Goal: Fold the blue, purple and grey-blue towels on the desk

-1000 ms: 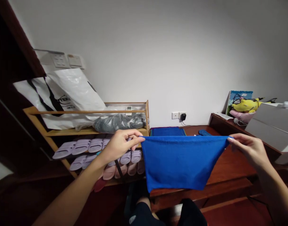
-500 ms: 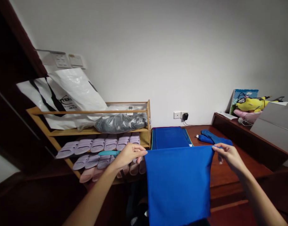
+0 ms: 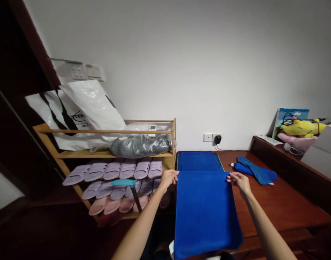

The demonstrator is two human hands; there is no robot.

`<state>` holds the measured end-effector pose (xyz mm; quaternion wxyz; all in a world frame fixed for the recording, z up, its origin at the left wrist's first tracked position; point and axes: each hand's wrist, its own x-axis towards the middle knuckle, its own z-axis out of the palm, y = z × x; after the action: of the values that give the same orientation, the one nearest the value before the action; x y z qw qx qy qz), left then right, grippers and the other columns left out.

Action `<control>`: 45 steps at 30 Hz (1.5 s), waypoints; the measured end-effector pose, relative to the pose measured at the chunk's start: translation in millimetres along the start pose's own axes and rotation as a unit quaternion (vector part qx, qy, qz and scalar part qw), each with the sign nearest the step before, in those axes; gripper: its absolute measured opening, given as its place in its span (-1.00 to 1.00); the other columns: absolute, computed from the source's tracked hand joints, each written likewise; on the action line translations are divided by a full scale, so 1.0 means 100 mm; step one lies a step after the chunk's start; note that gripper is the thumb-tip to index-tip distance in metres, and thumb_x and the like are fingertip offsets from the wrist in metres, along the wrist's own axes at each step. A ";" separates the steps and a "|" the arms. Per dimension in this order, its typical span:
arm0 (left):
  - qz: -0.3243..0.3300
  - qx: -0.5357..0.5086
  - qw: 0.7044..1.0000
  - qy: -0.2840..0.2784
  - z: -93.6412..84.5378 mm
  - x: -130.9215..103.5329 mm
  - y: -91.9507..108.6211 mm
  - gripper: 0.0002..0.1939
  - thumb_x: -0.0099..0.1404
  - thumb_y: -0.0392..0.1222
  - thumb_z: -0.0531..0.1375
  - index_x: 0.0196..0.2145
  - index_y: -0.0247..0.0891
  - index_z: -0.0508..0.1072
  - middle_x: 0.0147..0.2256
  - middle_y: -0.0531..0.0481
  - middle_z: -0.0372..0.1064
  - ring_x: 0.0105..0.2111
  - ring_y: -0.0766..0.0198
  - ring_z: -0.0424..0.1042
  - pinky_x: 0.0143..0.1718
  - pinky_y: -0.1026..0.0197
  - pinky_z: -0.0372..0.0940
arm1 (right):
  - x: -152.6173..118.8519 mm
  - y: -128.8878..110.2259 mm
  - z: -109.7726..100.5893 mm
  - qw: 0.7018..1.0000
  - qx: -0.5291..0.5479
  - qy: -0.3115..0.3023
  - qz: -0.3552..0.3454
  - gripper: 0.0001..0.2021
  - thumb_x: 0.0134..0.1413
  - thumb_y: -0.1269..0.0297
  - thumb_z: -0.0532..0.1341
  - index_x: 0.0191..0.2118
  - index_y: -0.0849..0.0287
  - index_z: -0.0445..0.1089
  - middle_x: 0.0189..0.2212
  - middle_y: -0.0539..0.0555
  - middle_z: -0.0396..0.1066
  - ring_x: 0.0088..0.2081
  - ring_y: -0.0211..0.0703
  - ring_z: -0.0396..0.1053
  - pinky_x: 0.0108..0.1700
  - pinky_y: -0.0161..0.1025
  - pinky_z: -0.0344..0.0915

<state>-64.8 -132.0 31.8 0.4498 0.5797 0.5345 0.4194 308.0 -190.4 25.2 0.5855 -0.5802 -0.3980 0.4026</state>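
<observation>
The left hand [image 3: 168, 179] and right hand [image 3: 240, 181] pinched a flat, blue fabric rectangle's [image 3: 205, 213] far corners, apparently spreading it; the next move seemingly called for even tension.

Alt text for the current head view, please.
A person's left hand and right hand hold a blue cloth by its two far corners, in front of a flat pile of cloths on a reddish-brown wooden surface. Bunched blue fabric lies to the right; a wooden rack of slippers stands left.

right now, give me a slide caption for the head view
Left grip and right grip hold a rectangular blue cloth by its far corners beside a wooden shoe rack.
</observation>
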 end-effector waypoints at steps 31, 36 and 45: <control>0.143 0.535 0.832 0.015 0.85 0.36 -1.06 -0.43 0.38 0.07 -0.19 0.29 -0.09 -0.12 0.31 0.04 -0.21 0.29 0.12 -0.20 0.23 -0.15 -0.12 | 0.51 1.39 0.77 0.788 -0.592 -0.044 -0.162 -0.37 0.17 -0.15 -0.19 0.29 0.01 -0.07 0.31 0.02 -0.15 0.32 -0.12 -0.24 0.27 0.08 -0.22; 0.116 0.566 0.816 0.029 0.81 0.31 -0.96 -0.39 0.38 0.08 -0.21 0.28 -0.24 -0.06 0.29 -0.05 -0.13 0.29 0.08 -0.16 0.25 -0.22 -0.21 | 0.52 1.33 0.61 0.773 -0.622 -0.027 -0.121 -0.32 0.17 -0.16 -0.22 0.30 0.10 -0.14 0.31 0.04 -0.14 0.31 -0.09 -0.21 0.27 0.16 -0.26; 0.199 0.526 0.827 -0.011 1.35 -0.39 -0.98 -0.44 0.40 -0.11 -0.21 0.30 -0.19 -0.25 0.31 0.00 -0.22 0.29 0.14 -0.20 0.26 -0.10 -0.13 | -0.30 1.26 1.25 0.801 -0.521 -0.164 -0.246 -0.45 0.26 0.02 -0.26 0.30 0.08 -0.14 0.31 0.03 -0.16 0.31 -0.15 -0.24 0.27 -0.03 -0.11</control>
<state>39.1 -178.9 -96.4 -0.0109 0.8269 0.5421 0.1492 179.4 -173.1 -99.4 0.2006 -0.6059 -0.7670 0.0662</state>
